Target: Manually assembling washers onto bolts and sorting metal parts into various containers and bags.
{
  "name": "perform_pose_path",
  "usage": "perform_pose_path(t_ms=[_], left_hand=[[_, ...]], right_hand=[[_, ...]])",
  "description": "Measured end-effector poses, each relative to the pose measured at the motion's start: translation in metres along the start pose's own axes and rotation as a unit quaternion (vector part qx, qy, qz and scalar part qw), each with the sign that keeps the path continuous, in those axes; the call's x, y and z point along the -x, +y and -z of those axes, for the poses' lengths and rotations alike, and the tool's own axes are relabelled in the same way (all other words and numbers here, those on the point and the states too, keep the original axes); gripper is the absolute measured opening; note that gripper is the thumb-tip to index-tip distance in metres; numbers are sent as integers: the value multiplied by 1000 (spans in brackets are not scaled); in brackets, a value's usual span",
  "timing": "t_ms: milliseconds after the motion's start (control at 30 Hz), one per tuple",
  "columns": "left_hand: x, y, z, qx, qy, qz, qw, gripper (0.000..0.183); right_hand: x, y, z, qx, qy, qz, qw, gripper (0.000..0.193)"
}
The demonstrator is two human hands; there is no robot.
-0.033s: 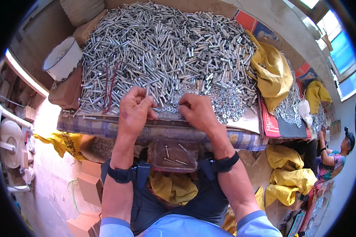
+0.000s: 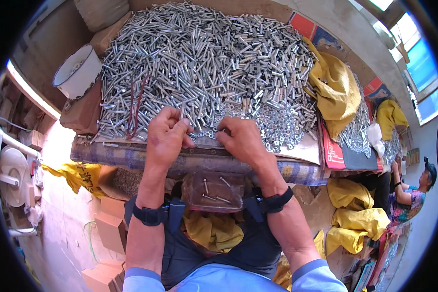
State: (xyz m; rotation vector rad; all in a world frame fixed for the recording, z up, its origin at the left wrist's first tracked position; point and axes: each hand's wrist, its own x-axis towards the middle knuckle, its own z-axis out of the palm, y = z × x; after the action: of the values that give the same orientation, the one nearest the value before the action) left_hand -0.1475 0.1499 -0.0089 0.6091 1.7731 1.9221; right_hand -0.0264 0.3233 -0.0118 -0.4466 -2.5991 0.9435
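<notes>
My left hand (image 2: 165, 134) is closed in a pinch at the near edge of the table, with a silvery bolt (image 2: 182, 113) standing up between thumb and fingers. To its right my right hand (image 2: 243, 137) is also closed, fingertips curled together just above small washers and nuts (image 2: 272, 124). Whatever those fingertips hold is hidden. A gap separates the two hands, and a few washers (image 2: 207, 135) lie in it. Behind both hands spreads a big heap of metal bolts and sleeves (image 2: 194, 58). Below the table edge, a clear plastic-lined tray (image 2: 192, 197) at my lap holds several bolts (image 2: 215, 198).
A white enamel pot (image 2: 78, 70) stands at the heap's left on a brown block. Yellow sacks (image 2: 333, 87) lie at the right and on the floor. Reddish cords (image 2: 136, 107) cross the bolts. Cardboard boxes (image 2: 111, 224) sit lower left. Another person (image 2: 409, 194) works at far right.
My right hand has shifted very slightly to the left, toward the left hand. The left hand stays in place with the bolt.
</notes>
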Motion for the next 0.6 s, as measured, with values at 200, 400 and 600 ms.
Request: perform_pose_path(t_ms=[200,400,600], left_hand=[[1,0,-5,-30,9,0,1000,9],[0,-3,-7,-24,0,-4,1000,10],[0,-6,-4,-26,-8,5,1000,12]], right_hand=[[1,-27,-23,171,16,21,985,30],[-2,-31,-34,158,5,15,987,25],[-3,-15,-24,135,-16,36,990,12]])
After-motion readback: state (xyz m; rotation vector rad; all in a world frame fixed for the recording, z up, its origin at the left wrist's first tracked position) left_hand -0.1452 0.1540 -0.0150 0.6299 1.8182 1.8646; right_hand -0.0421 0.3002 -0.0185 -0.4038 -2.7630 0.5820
